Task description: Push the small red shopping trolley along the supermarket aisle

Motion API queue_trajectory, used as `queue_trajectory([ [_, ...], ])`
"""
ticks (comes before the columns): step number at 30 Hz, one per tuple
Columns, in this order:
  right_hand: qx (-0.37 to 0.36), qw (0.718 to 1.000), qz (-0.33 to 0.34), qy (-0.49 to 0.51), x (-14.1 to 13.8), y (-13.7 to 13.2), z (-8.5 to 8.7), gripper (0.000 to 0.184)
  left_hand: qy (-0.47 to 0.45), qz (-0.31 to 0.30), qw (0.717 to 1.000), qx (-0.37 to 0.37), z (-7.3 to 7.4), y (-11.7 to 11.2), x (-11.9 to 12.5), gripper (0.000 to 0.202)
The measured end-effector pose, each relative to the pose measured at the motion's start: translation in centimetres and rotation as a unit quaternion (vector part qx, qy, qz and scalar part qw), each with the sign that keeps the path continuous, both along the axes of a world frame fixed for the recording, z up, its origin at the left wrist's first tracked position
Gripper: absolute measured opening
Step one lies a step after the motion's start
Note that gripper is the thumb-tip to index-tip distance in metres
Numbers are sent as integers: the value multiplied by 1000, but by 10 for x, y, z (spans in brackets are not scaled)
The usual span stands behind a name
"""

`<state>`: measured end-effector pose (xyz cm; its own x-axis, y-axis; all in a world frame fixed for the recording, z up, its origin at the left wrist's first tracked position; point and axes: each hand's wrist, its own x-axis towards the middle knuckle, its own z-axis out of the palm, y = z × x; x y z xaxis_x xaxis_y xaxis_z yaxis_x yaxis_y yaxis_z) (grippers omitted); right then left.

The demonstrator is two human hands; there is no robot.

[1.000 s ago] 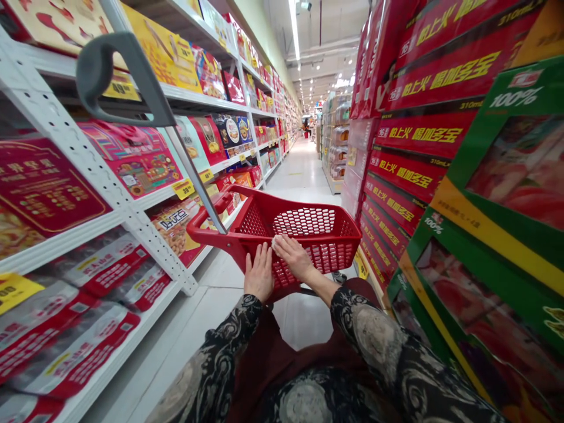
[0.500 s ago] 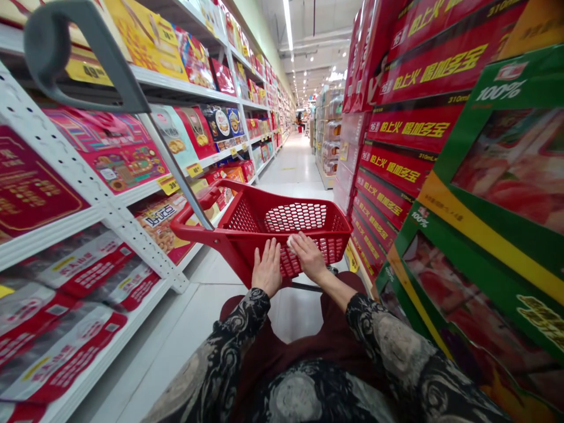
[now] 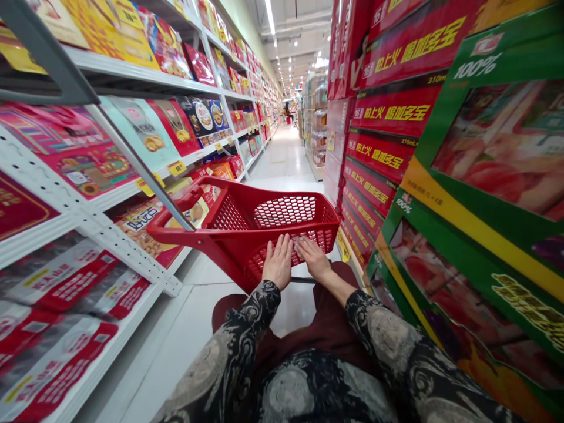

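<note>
A red plastic shopping basket [image 3: 229, 235] with honeycomb holes in its walls stands in front of me, its long grey-ended pull handle [image 3: 132, 158] leaning up to the left. My left hand [image 3: 278, 262] lies flat against the near side wall, fingers stretched out and holding nothing. Beside it, my right hand [image 3: 314, 259] is at the same wall with its fingers bent over a small crumpled white tissue. Almost all of the tissue is hidden under those fingers.
White shelves [image 3: 118, 197] of boxed snacks and gift packs run along the left. Close on the right rise stacked red drink cartons [image 3: 383, 150] and green fruit-picture boxes [image 3: 467, 229]. A tiled aisle [image 3: 286, 155] stretches ahead between them.
My left hand has shifted right along the basket wall, closer to my right hand. The white tissue, plain before, is now mostly covered. The whole view has turned slightly right.
</note>
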<state>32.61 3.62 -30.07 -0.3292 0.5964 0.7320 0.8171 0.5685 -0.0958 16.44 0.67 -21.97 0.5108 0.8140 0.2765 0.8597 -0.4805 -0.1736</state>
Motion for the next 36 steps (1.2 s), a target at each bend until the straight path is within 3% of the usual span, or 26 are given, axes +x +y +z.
queue_trajectory([
  [7,48,994,-61,71,5,10,41,42,1,26,1000,1,11,8,16,63],
  [9,43,995,-65,67,5,15,45,41,-2,39,999,-1,15,10,20,64],
  [11,28,996,-63,53,6,16,38,41,1,41,999,-8,17,10,22,63],
  [18,-6,999,-48,16,17,-3,-10,42,42,26,996,-71,5,1,25,61],
  [20,5,998,-59,23,22,-7,-8,42,44,22,996,-76,5,1,27,61],
  [27,14,987,-139,85,47,12,31,44,30,-11,999,-43,18,8,42,63],
  [30,-12,986,-147,72,55,14,24,44,29,-25,998,-47,21,9,50,65],
  [36,-55,989,-134,43,51,-4,-12,46,51,-40,995,-77,18,5,56,64],
])
